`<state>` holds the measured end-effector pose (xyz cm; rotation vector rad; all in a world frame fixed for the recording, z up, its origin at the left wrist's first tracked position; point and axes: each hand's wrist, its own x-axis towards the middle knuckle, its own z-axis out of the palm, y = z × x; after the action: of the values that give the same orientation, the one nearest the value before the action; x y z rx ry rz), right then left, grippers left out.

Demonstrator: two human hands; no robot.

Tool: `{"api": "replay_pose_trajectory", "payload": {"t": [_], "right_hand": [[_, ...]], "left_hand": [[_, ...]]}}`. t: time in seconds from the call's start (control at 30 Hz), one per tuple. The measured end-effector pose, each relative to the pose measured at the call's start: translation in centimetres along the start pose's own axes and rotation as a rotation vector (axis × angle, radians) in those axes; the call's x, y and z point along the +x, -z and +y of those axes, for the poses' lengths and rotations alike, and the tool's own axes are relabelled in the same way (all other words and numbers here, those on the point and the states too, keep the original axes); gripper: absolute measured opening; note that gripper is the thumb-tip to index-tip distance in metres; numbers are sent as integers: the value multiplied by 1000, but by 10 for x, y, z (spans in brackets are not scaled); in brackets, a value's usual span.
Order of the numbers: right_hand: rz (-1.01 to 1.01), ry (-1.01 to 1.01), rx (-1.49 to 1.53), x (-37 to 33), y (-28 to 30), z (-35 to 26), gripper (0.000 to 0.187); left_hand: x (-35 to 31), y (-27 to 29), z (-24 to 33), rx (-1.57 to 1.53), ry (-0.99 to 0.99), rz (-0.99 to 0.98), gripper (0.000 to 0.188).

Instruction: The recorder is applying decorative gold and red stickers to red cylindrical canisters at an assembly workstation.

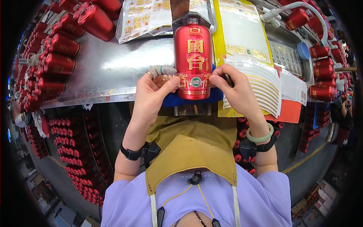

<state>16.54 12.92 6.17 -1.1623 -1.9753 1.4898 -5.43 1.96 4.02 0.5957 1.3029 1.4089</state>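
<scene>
A red bottle with gold lettering lies in front of me on a blue cloth, its neck pointing away. A decal strip with gold figures and a green round emblem crosses its lower part. My left hand is closed at the bottle's left side, thumb and fingers pinching that end of the strip. Grey cloth wraps its index finger. At the right edge of the bottle, my right hand pinches the strip's other end with thumb and bent index finger. What lies behind its fingertips is partly hidden.
Sheets of gold decals lie beyond the metal tabletop. White sheets on yellow backing and a fanned paper stack sit to the right. Red bottles crowd both sides. A white curved pipe and blue cup stand far right.
</scene>
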Motion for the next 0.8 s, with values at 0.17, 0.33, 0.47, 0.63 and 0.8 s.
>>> {"api": "replay_pose_trajectory", "payload": {"t": [0.17, 0.33, 0.47, 0.63, 0.8], "right_hand": [[7, 29, -5, 0, -1, 0, 19], [1, 28, 6, 1, -1, 3, 21], [-2, 25, 30, 2, -2, 3, 21], [9, 24, 4, 1, -2, 2, 19], [6, 16, -1, 1, 0, 2, 18]], "left_hand": [[0, 2, -2, 3, -8, -14, 28], [-1, -4, 1, -5, -2, 9, 25], [0, -4, 2, -19, 3, 4, 26], [-2, -4, 2, -17, -3, 7, 27], [1, -2, -1, 2, -2, -5, 28]]}}
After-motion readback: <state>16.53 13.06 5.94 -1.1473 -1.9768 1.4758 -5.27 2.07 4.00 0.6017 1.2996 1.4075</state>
